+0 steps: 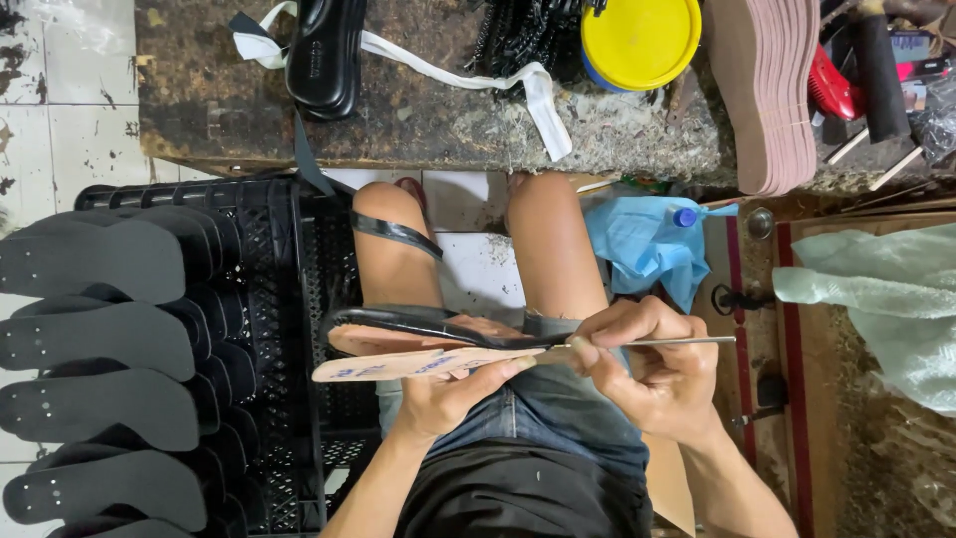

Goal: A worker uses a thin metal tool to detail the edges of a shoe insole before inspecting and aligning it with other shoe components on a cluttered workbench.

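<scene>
Tan insole (398,366) held flat over the lap, just below a sandal (428,329) with a black strap, both at centre frame and edge-on to the camera, so the seam between them faces up for working. Left hand (448,399) underneath at 6 o'clock, fingers (498,371) closed on the insole's edge, thumb side pressing it steady. Right hand (657,374) at 4 o'clock, fingers pinched tight on a thin metal rod (667,342), tip aimed at the heel end where sole and insole meet; rod lying level, pointing toward 3 o'clock at its free end.

Kept within reach: black crate (289,359) at 9 o'clock stacked with dark soles (100,339), rows overlapping so each can be lifted off. Across the top at 12 o'clock, a grimy worktop (438,120) carrying a finished black sandal (324,50), white strap (458,75), yellow lid (640,38) and, at 1 o'clock, a stack of pink-brown soles (772,90) stood on edge. Blue cloth (642,244) beside the right knee; pale green bag (886,299) at 3 o'clock.
</scene>
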